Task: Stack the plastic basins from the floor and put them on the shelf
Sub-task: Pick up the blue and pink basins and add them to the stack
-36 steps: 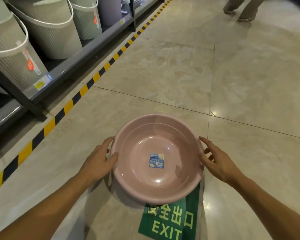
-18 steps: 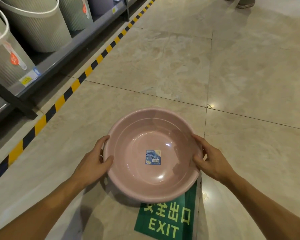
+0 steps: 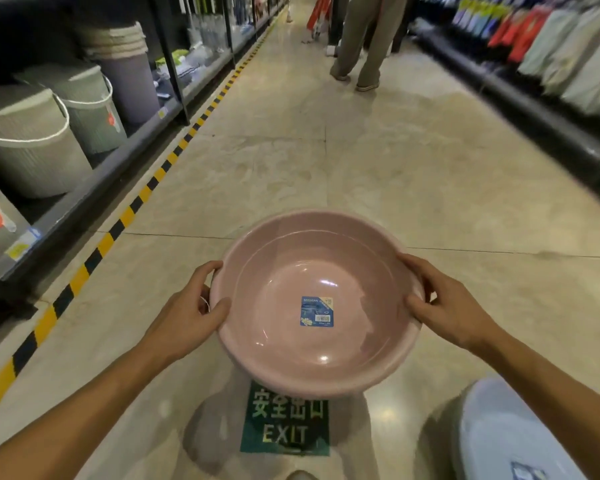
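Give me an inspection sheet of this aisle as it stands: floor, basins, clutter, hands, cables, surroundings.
Surface: glossy beige tiled floor, with a green EXIT sticker and a yellow-black hazard stripe along the left.
Job's things: pink basin held up over the sticker, label inside; pale blue basin at lower right, partly out of frame.
Clutter: nothing seen.
Grippers: left hand and right hand grip opposite sides of the pink basin's rim.
Cables: nothing seen.
Surroundings: grey shelf on the left with ribbed bins; a person's legs further down the aisle; blurred goods on the right.
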A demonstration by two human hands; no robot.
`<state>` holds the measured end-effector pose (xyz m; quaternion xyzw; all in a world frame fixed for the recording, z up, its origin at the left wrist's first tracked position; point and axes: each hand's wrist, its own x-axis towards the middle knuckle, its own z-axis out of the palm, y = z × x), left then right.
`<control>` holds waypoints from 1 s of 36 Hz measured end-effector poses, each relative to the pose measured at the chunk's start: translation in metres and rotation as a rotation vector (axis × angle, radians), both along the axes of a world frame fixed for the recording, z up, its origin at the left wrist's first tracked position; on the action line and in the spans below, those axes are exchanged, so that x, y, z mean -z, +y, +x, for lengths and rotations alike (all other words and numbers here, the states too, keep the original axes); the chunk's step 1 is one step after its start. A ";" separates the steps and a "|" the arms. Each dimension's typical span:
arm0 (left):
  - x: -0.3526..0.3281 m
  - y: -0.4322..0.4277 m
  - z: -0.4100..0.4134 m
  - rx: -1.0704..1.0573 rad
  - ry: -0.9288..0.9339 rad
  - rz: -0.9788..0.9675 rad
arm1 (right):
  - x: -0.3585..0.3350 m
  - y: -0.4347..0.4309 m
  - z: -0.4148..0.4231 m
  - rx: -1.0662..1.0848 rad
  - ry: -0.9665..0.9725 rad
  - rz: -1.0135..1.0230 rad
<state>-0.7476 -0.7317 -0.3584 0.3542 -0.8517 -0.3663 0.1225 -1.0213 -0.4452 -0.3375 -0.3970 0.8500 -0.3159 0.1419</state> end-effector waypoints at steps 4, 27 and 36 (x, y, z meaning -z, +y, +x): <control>-0.058 0.054 -0.029 0.147 0.061 -0.035 | -0.075 0.086 0.016 0.144 0.081 0.001; 0.030 0.324 -0.160 0.623 -0.019 0.060 | 0.026 0.425 0.017 0.507 0.047 0.117; 0.111 0.350 -0.161 0.618 -0.138 0.063 | 0.120 0.452 0.014 0.458 -0.008 0.204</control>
